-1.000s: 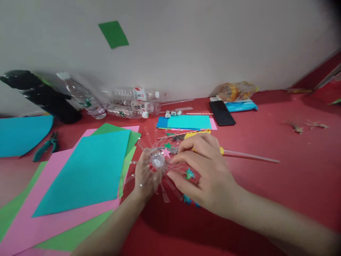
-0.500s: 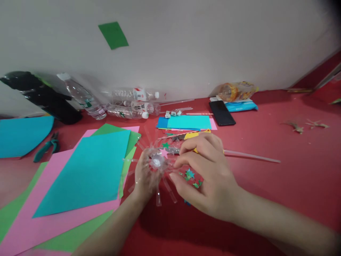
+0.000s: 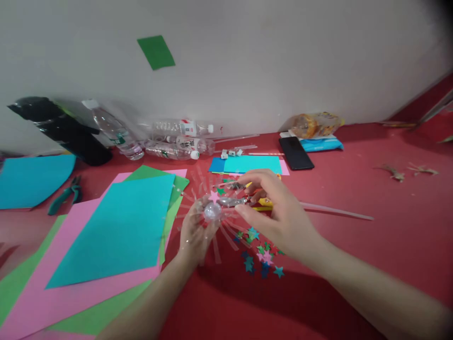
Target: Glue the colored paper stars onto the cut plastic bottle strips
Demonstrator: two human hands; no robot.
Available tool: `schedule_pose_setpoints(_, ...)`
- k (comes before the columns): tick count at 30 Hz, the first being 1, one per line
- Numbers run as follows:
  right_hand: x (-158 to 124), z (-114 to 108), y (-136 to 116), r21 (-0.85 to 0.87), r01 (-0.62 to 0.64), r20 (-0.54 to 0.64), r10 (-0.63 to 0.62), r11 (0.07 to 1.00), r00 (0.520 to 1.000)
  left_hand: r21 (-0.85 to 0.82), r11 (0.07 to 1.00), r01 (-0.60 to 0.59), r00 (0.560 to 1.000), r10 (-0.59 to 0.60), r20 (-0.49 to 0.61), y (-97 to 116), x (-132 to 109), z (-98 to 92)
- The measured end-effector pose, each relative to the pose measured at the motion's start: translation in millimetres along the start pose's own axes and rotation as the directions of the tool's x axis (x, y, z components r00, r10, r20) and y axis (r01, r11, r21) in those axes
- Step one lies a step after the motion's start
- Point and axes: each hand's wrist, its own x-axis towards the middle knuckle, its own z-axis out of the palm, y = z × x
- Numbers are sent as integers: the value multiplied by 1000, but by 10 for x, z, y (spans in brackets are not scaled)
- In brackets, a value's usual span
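Note:
My left hand (image 3: 194, 231) is closed round a clear plastic bottle piece (image 3: 213, 211), cut into thin strips that fan out on all sides. A pink paper star (image 3: 214, 196) shows on its strips, with a green star (image 3: 221, 191) close beside it. Just right of the strips hovers my right hand (image 3: 274, 208), thumb and fingers apart, and I see nothing between them. Below it several small paper stars (image 3: 265, 256) in blue, green and pink lie scattered on the red table (image 3: 318, 293). Metal tools with yellow handles (image 3: 264, 202) lie partly hidden behind my right hand.
Coloured paper sheets (image 3: 116, 226) cover the left side, near teal-handled pliers (image 3: 65, 196). Along the wall are plastic bottles (image 3: 170, 148), a black umbrella-like bundle (image 3: 67, 132), a phone (image 3: 296, 153) and a snack bag (image 3: 314, 124). A clear straw-like stick (image 3: 339, 211) lies right.
My right hand has drawn back slightly from the plastic strips and its fingers have opened. The bottle piece has tilted in my left hand, and more of the loose stars show.

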Motion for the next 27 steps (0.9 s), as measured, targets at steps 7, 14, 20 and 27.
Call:
schedule_pose_setpoints(7,-26,-8,2,4,-46,83,46,999,996,33,997,-75,997,75,-27,155,98,-53)
schedule_pose_setpoints(14,-18,52,65,53,-66,100,61,996,993,118,992,-34,999,29,46,107,154,-174)
schedule_pose_setpoints(20,5,164,193,35,-51,78,48,998,996,230,973,-4,987,-33,157,153,119,-128)
schedule_pose_setpoints(27,25,227,332,16,7,62,-8,1000,998,274,961,42,987,-82,137,272,194,-137)
